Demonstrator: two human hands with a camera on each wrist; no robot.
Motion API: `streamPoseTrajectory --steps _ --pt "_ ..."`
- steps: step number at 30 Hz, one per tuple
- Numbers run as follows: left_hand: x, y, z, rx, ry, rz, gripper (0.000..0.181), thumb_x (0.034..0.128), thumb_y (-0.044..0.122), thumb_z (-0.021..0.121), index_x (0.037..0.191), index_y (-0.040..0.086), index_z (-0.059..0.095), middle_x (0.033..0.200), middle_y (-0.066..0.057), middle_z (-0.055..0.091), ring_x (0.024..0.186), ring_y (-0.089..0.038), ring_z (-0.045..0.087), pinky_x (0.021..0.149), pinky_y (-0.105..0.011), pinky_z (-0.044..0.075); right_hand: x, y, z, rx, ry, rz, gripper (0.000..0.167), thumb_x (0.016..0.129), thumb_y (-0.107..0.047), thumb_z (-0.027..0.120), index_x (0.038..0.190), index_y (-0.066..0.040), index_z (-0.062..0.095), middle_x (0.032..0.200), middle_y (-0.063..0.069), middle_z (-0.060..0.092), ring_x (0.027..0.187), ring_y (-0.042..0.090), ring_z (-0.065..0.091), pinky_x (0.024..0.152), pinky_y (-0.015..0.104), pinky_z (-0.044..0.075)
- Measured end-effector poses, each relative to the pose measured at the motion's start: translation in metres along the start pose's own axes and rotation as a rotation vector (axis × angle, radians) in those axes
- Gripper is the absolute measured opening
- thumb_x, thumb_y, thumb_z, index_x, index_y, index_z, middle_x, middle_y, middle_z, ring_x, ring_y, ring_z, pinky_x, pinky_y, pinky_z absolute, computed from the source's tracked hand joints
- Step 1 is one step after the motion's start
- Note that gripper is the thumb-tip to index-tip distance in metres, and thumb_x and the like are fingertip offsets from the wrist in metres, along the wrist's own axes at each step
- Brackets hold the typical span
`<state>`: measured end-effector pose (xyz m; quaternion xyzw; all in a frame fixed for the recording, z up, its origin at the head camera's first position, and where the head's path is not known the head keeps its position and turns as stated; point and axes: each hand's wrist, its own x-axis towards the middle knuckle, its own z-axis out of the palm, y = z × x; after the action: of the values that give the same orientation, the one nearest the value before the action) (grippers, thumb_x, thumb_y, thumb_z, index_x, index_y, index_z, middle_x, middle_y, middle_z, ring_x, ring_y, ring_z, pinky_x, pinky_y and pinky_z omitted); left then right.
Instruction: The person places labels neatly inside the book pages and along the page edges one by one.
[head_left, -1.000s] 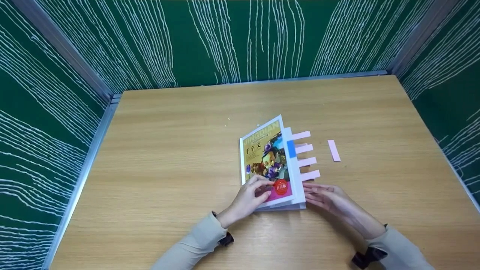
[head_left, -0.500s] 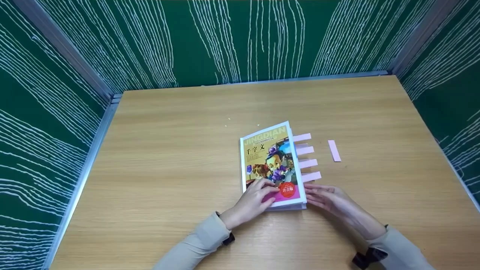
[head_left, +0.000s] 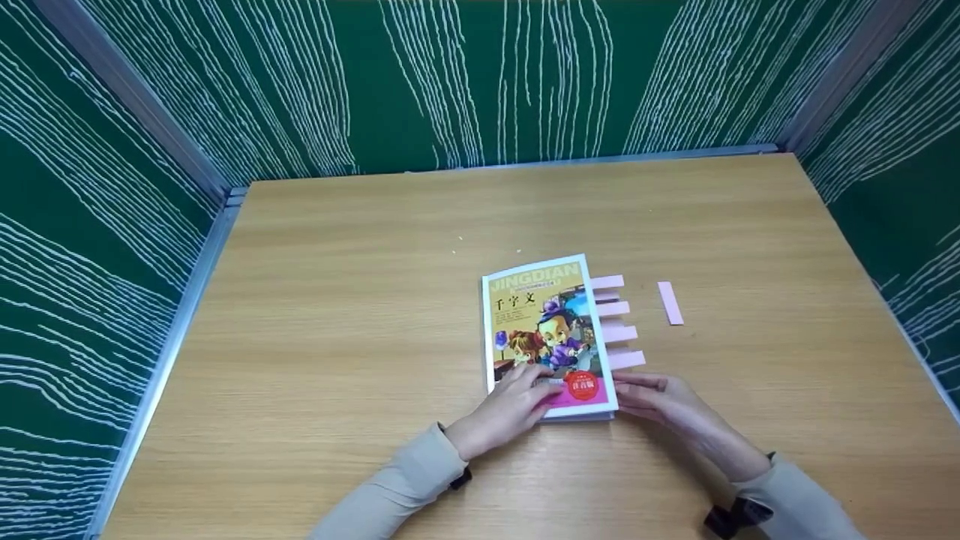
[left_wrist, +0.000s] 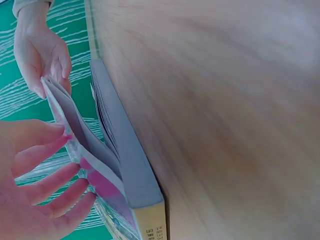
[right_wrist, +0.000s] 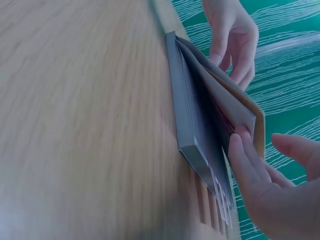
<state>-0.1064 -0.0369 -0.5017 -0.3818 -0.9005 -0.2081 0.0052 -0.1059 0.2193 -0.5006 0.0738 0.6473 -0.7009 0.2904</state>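
A book (head_left: 555, 330) with an illustrated cover lies on the table, several pink paper tabs (head_left: 616, 308) jutting from its right side. My left hand (head_left: 510, 409) rests on the lower cover, fingers spread, as the left wrist view also shows. At the lower right edge is my right hand (head_left: 679, 412). In the right wrist view, that hand's fingers (right_wrist: 243, 155) are straight and touch the inner side of the raised front pages (right_wrist: 227, 100), its thumb standing apart. A gap separates these pages from the thicker block (left_wrist: 120, 135) below. The right fingertips are partly hidden in the head view.
A loose pink strip (head_left: 670, 303) lies right of the book. Tiny white scraps (head_left: 460, 238) dot the table (head_left: 337, 300) beyond it. Green panels (head_left: 420, 82) with white lines stand along the back and sides.
The front cover has swung down to the right and now lies flatter over the book. My left hand has moved slightly right with it; the right hand has barely moved.
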Motion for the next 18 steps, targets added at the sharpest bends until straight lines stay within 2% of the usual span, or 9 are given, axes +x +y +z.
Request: streamPoseTrajectory --steps 5,9,13,18 --pt "0.0003 0.0003 0.0015 0.040 -0.049 -0.012 0.031 0.0863 0.019 0.055 0.117 0.015 0.058 0.123 -0.006 0.048 0.113 -0.018 0.043 0.097 -0.033 0.035 0.0011 0.0017 0.0015 -0.113 0.007 -0.048 0.058 0.084 -0.013 0.060 0.125 0.018 0.033 0.119 0.026 0.050 0.094 0.015 0.060 0.084 0.028 0.047" --pt "0.0008 0.0007 0.0021 0.073 -0.067 -0.015 0.027 0.0875 0.019 0.053 0.114 0.015 0.061 0.120 -0.007 0.050 0.111 -0.019 0.045 0.094 -0.033 0.037 0.0020 0.0034 -0.0008 -0.216 -0.037 -0.132 0.050 0.085 -0.007 0.057 0.120 0.022 0.036 0.109 0.027 0.057 0.087 0.008 0.061 0.078 0.026 0.049" --pt "0.0013 0.0008 0.0030 0.084 -0.085 -0.017 0.026 0.0892 0.020 0.051 0.112 0.015 0.062 0.119 -0.007 0.051 0.110 -0.021 0.046 0.093 -0.035 0.038 0.0028 0.0046 -0.0017 -0.289 -0.059 -0.184 0.045 0.084 -0.002 0.055 0.117 0.024 0.039 0.100 0.024 0.062 0.081 0.003 0.061 0.073 0.023 0.050" --pt "0.0029 -0.0001 0.0056 0.115 -0.093 -0.002 0.024 0.0908 0.022 0.048 0.108 0.015 0.064 0.114 -0.005 0.053 0.102 -0.017 0.048 0.086 -0.030 0.041 0.0034 0.0051 -0.0008 -0.364 -0.057 -0.223 0.040 0.082 0.003 0.054 0.114 0.024 0.042 0.091 0.021 0.063 0.075 0.000 0.058 0.068 0.021 0.051"
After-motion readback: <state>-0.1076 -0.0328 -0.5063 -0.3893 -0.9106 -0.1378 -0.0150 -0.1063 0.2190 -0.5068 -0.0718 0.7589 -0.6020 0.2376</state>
